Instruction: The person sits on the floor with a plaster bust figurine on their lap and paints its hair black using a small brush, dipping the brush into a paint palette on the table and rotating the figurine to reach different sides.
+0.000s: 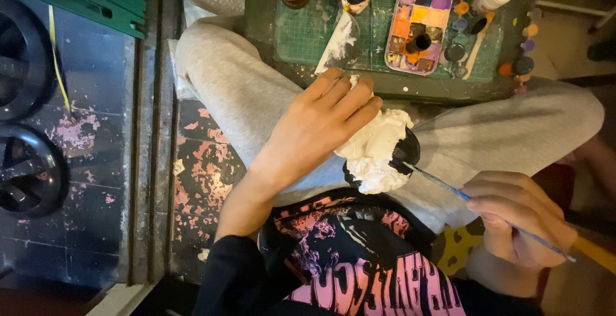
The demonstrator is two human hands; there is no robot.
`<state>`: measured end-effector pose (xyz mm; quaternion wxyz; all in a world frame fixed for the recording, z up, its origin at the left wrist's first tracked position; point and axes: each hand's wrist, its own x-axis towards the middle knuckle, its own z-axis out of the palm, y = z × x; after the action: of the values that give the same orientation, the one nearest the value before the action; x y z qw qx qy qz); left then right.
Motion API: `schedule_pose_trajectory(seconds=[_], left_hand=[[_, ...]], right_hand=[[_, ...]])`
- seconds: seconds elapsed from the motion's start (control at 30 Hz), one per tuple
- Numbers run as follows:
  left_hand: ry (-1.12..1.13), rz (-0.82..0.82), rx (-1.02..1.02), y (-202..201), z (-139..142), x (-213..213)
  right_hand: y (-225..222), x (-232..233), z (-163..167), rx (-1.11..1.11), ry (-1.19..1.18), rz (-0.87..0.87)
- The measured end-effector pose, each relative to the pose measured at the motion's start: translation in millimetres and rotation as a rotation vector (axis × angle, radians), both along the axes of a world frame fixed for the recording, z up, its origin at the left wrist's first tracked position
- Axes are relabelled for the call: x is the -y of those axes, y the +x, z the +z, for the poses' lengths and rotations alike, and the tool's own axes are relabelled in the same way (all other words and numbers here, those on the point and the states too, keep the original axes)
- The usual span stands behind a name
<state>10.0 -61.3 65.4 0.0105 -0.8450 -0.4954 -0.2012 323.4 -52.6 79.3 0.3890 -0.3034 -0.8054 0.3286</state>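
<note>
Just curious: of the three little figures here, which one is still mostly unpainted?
The white figure under the left hand; only its bottom edge is black. The two on the green mat are fully coloured.

Figurine [378, 152] on lap — paint palette [420, 21] on table [385, 88] beyond.

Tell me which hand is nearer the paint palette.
Left. The left hand grips the white figurine just below the palette. The right hand sits lower, by the lap, holding a brush.
</note>
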Motion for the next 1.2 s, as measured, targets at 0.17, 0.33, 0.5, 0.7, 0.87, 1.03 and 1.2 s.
schedule_pose_trajectory(seconds=[0.17, 0.33, 0.5, 0.7, 0.87, 1.03, 1.2], left_hand=[[0.006, 0.002, -0.021, 0.7, 2.2, -0.7], [0.011, -0.001, -0.079, 0.9, 6.8, -0.5], [0.028, 0.007, -0.119, 0.8, 10.4, -1.5], [0.028, 0.007, -0.105, 1.4, 10.8, -2.3], [0.034, 0.003, -0.119, 1.7, 10.2, -0.9], [0.037, 0.007, -0.135, 1.1, 10.1, -1.7], [0.035, 0.0, -0.136, 0.9, 10.0, -1.1]], right_hand=[[-3.1, -5.3, 8.9, 0.06, 0.026, 0.114], [-6.3, 0.8, 17.3, 0.096, 0.018, 0.042], [-15.9, 7.5, 22.9, 0.126, 0.007, -0.005], [2.5, -6.9, 20.1, 0.157, -0.002, 0.207], [9.1, -12.8, 18.4, 0.249, 0.017, 0.239], [-1.2, -10.8, 28.2, 0.21, 0.026, 0.224], [38.1, -19.9, -2.9, 0.242, 0.091, 0.352]])
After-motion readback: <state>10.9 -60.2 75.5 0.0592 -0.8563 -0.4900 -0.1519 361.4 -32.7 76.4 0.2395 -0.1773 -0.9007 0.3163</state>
